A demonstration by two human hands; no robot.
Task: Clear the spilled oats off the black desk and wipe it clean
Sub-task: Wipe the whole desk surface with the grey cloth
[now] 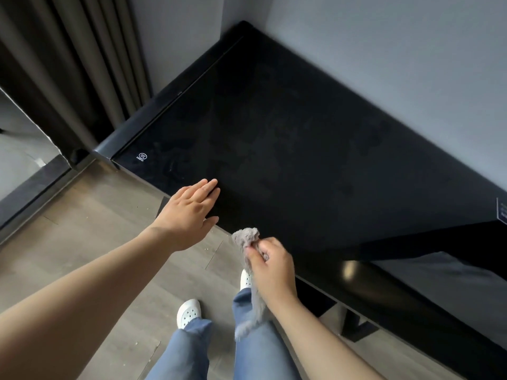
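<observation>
Head view looked down on a black counter [288, 133] that stood in a corner against a grey wall [384, 50], with a dark curtain [82, 64] to its left. The left hand [189, 207] was held wide and flat, the fingers [210, 186] straight and close together, lying on the top at the near edge of the counter; the thumb pointed along that edge. The right hand [270, 266] was just beside it, over the same near edge, and its thumb and fingers were curled and pinched a grey cloth [245, 235]. One bunched end of the cloth stood up above the hand, and the longer end hung down under the wrist in front of the blue trousers [192, 349]. The dark top showed faint dull smears, and a small white printed mark [142, 156] sat near its left front corner. A few small pale flakes [205, 249] lay on the wooden floor [96, 229], close under the counter's edge between the two hands; they were too small to tell whether they were oats. Below, two white shoes [188, 312] stood on the floor.
</observation>
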